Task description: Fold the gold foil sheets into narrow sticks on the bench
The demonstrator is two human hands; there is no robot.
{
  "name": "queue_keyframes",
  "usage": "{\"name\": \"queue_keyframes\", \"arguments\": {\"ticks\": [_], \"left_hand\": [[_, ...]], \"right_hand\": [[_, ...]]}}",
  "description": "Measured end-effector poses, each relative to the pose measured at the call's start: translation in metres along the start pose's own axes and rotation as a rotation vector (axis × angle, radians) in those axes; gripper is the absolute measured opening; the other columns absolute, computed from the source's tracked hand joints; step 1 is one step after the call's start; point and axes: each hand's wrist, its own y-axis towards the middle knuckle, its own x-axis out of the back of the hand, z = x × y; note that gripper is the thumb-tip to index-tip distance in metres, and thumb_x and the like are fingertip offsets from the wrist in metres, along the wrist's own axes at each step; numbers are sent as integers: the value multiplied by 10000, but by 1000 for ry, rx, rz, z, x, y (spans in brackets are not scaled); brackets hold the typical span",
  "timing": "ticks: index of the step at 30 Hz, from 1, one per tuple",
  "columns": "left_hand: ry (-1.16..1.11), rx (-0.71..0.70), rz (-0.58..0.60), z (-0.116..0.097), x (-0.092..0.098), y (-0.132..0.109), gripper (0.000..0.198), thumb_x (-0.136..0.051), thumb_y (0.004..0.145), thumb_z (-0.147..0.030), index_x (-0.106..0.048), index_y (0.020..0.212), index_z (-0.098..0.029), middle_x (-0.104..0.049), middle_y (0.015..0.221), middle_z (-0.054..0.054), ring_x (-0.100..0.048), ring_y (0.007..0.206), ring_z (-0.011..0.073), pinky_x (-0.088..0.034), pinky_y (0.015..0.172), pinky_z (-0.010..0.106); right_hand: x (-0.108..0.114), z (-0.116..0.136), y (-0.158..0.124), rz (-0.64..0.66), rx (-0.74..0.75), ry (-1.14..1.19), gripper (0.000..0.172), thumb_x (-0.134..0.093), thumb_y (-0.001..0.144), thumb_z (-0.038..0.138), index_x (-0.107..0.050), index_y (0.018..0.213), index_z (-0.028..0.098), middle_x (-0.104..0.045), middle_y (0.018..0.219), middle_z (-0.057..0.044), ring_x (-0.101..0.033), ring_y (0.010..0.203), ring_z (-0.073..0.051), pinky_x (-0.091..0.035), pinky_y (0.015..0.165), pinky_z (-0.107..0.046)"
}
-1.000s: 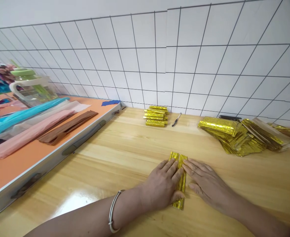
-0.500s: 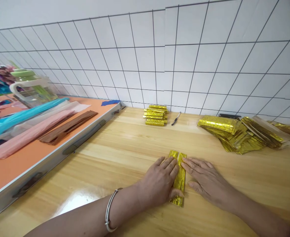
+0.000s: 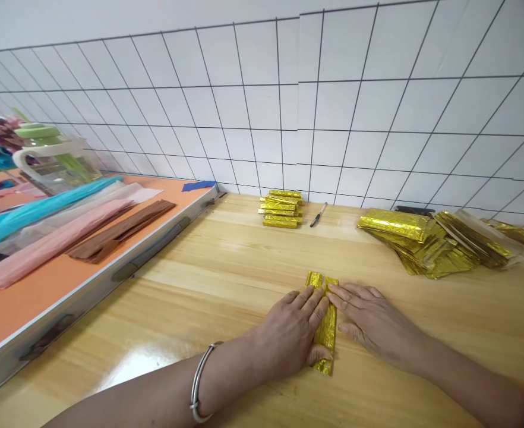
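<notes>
A crinkled sheet of gold foil paper (image 3: 328,330) lies on the wooden table with its two long sides folded in toward a middle seam. My left hand (image 3: 295,324) rests flat across its left part, fingers stretched forward and thumb near the bottom end, hiding much of that side. From the right, my right hand (image 3: 369,315) touches the upper right edge with its fingertips, fingers extended and thumb apart on the table side. Neither hand grips anything. A silver bangle (image 3: 198,380) circles my left wrist.
Folded gold strips (image 3: 282,209) are stacked by the tiled wall, beside a pen (image 3: 318,215). A heap of gold foil sheets (image 3: 440,246) lies at the right. At left, an orange-topped surface (image 3: 155,229) bears coloured crepe paper (image 3: 61,235) and a green-lidded jug (image 3: 57,154).
My right fingertips have shifted very slightly on the foil's upper right edge. My left hand stays nearly still, with its fingers a little lower on the foil.
</notes>
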Motion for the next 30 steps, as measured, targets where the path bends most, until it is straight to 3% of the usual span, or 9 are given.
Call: {"name": "queue_keyframes", "arguments": {"ticks": [17,30], "left_hand": [[6,4,0,1,5,-2,753,-205,859,-635,-361,1339,-76,-347,1401,170,-304,1292,293,-288,997,393],[23,24,10,-4,3,-5,765,-164,862,-638,-322,1359,-79,-323,1411,179,-290,1304,305,-279,994,402]], "right_hand": [[-6,1,6,-25,11,-9,519,-379,905,428,-322,1388,245,-357,1426,-56,-293,1307,-248,-303,1029,-474],[3,-14,5,19,-22,-12,507,-304,928,433,-284,1402,253,-316,1446,-41,-235,1339,-223,-255,1055,-463]]}}
